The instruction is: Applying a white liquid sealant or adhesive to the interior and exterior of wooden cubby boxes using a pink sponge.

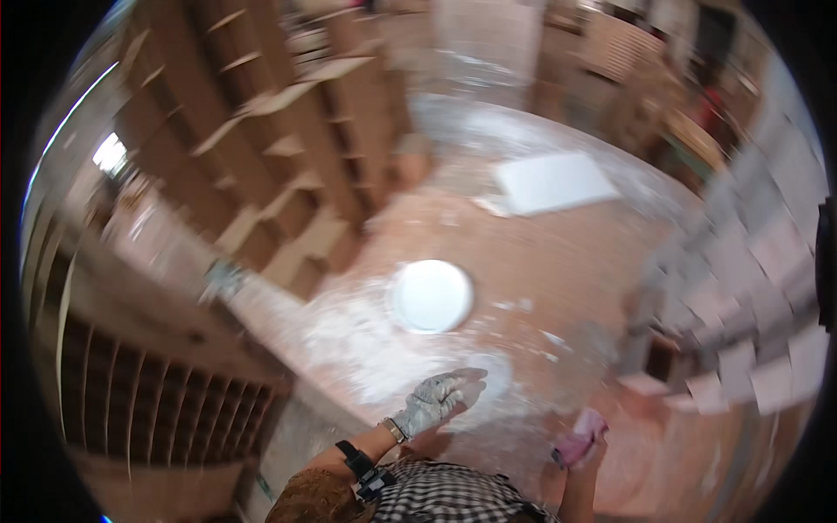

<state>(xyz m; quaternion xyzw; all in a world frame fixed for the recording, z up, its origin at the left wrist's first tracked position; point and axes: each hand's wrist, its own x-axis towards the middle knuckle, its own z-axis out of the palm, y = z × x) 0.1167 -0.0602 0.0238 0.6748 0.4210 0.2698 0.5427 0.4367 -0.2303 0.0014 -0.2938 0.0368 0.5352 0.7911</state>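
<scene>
My left hand [438,401], in a pale, powder-dusted glove, hangs over the whitish floor patch near my body. Its fingers stretch out to the right, slightly blurred, with nothing seen in them. Just ahead of it stands a white round tub or lid [432,297], its surface pale and plain. Lower right, my right hand [581,440] is wrapped in something pink, either a glove or a cloth. Blur hides its fingers, and a small dark spot shows at its left side.
Tall stacks of brown cardboard compartments [296,131] rise at left, with a gridded box [166,401] nearer. A white sheet [558,183] lies farther ahead on the reddish, powder-strewn floor [540,253]. Stacked grey-white blocks [741,261] line the right side.
</scene>
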